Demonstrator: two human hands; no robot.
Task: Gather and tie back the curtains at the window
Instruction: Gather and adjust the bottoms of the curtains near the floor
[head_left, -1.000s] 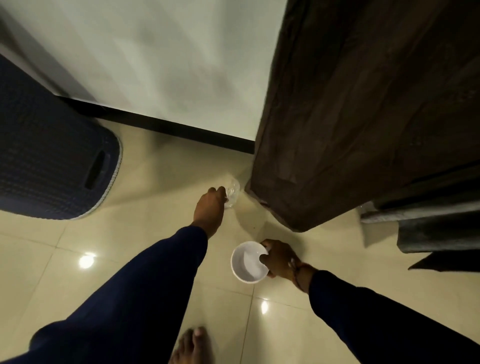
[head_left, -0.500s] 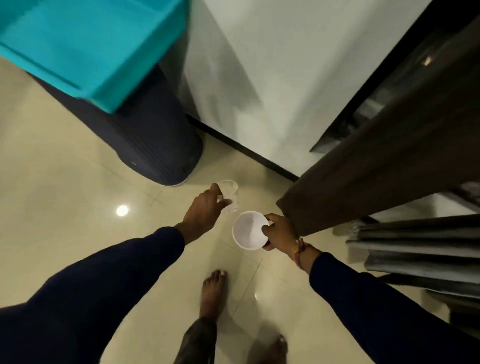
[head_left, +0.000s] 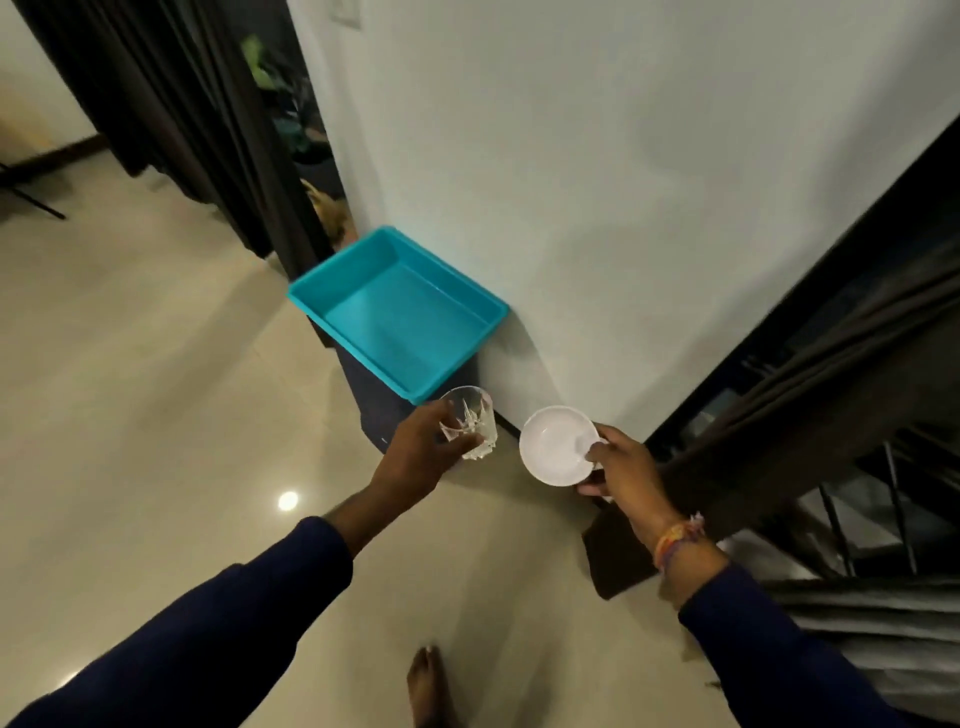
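Note:
My left hand (head_left: 415, 457) grips a clear cut-glass tumbler (head_left: 470, 422), held upright above the floor. My right hand (head_left: 621, 467) holds a small white bowl (head_left: 556, 444) by its rim, tilted toward me. A dark brown curtain (head_left: 810, 395) hangs just right of my right hand, its lower end near my wrist. A second dark curtain (head_left: 197, 114) hangs at the far left beside a dark opening.
A turquoise plastic tray (head_left: 400, 317) rests on a dark stool (head_left: 374, 400) against the white wall (head_left: 597, 182), just beyond the glass. Grey folded fabric and a dark metal rack (head_left: 872, 597) stand at the right. My bare foot (head_left: 428, 686) is on the glossy tiled floor (head_left: 145, 415).
Both hands have lifted the glass and bowl up from the floor. My view has risen, so the tray and the far left curtain have come into sight.

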